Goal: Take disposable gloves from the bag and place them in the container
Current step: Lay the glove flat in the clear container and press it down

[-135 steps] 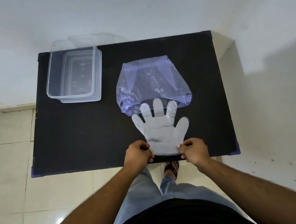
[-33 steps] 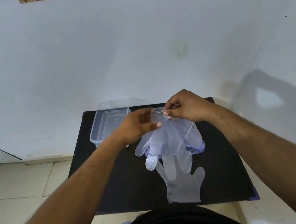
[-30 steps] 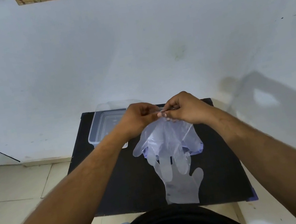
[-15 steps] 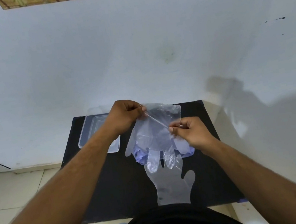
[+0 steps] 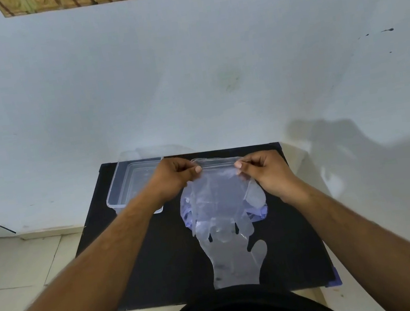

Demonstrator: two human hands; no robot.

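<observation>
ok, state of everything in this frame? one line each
left hand: pinching the cuff corner of the held glove
right hand: pinching the other cuff corner
held glove: lifted above the table, cuff stretched between both hands, fingers hanging down
second glove: flat on the table, near edge
bag: lying on the table, mostly hidden behind the held glove
container: open, no lid, no glove visible in it

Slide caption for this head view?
Both hands, left hand and right hand, hold a clear glove above the table.

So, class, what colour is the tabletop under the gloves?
Black, with purple corner caps: the tabletop, clearest in the head view.
</observation>
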